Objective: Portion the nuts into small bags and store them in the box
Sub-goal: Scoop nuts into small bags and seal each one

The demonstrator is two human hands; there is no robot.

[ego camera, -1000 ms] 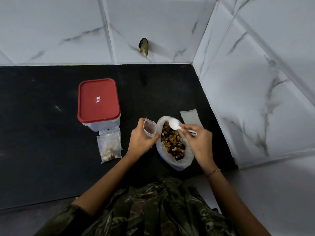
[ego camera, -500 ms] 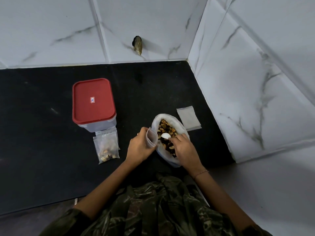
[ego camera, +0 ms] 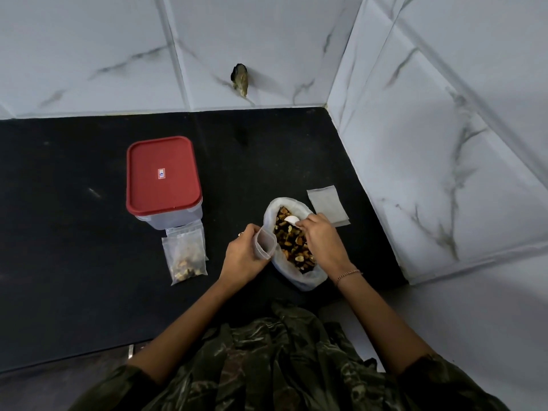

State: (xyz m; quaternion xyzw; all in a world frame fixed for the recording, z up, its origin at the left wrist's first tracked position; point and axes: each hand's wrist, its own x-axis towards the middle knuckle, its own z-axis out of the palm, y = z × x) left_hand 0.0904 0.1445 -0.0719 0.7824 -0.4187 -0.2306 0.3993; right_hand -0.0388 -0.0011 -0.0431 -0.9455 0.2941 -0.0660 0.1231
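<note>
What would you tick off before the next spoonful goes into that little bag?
1. Is the small bag held open by the left hand: ok.
2. Is the spoon gripped by the right hand, down in the nuts: ok.
3. Is the spoon loaded: cannot tell.
4. Is the small bag's mouth beside the big bag: ok.
5. Is the box open for storing: not ok, lid on.
</note>
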